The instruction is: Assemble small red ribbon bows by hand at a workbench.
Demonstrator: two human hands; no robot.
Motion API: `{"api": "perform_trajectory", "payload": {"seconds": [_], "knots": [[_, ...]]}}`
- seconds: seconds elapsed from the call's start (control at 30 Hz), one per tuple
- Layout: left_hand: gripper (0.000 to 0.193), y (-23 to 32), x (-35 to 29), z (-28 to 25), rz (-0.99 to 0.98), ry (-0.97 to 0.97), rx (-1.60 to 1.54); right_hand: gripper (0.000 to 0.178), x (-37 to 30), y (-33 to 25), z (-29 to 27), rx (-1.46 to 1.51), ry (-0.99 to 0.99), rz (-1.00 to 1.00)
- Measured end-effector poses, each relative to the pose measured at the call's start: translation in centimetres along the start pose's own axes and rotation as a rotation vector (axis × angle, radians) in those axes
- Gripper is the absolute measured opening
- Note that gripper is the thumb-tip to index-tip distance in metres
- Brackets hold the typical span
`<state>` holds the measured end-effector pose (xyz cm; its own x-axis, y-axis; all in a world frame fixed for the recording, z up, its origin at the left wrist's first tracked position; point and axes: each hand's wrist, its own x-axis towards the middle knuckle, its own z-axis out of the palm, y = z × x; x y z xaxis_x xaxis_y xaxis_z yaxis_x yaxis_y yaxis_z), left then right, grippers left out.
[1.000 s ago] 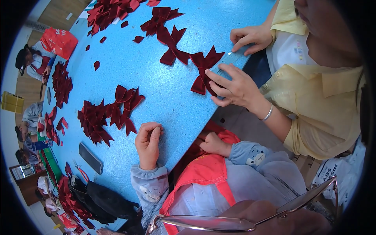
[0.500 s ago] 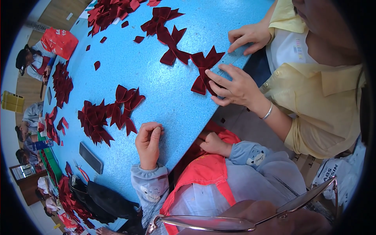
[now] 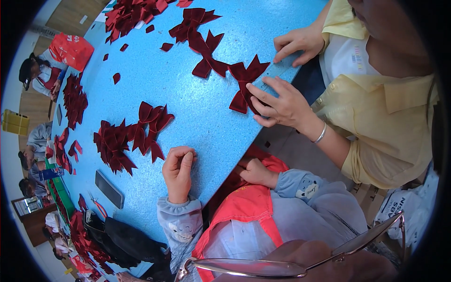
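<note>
My left hand (image 3: pixel 178 173) rests on the blue table (image 3: pixel 211 160) near its edge, fingers curled in and thumb pressed against them; nothing shows in it. Closest to it is a dark red velvet bow (image 3: pixel 151 127), beside a heap of similar bows (image 3: pixel 112 144). Down at my lap, next to the table edge, my right hand (image 3: pixel 258 173) lies against my red apron (image 3: pixel 249 207). Its fingers are mostly hidden. A co-worker in a yellow shirt has one hand (image 3: pixel 282 105) touching another dark red bow (image 3: pixel 243 82); their other hand (image 3: pixel 300 46) rests at the table edge.
More bows (image 3: pixel 202 44) and a pile of red fabric pieces (image 3: pixel 127 19) lie farther off. A phone (image 3: pixel 109 189) and a black bag (image 3: pixel 131 239) are to my left. Beyond stand a red plastic bag (image 3: pixel 70 50) and several other people along the table.
</note>
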<state>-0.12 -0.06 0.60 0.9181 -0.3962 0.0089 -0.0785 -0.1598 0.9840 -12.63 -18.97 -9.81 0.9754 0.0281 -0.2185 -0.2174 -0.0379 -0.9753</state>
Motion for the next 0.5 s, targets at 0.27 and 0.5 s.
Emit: {"api": "perform_trajectory", "payload": {"seconds": [0.27, 0.5], "knots": [[0.009, -0.04, 0.00, -0.02, -0.001, -0.001, -0.009, 0.022, -0.07, -0.27, -0.04, 0.009, -0.010, 0.031], [0.009, 0.02, -0.03, 0.07, -0.006, 0.002, -0.013, 0.022, -0.01, -0.03, -0.05, 0.037, -0.001, 0.032]]}}
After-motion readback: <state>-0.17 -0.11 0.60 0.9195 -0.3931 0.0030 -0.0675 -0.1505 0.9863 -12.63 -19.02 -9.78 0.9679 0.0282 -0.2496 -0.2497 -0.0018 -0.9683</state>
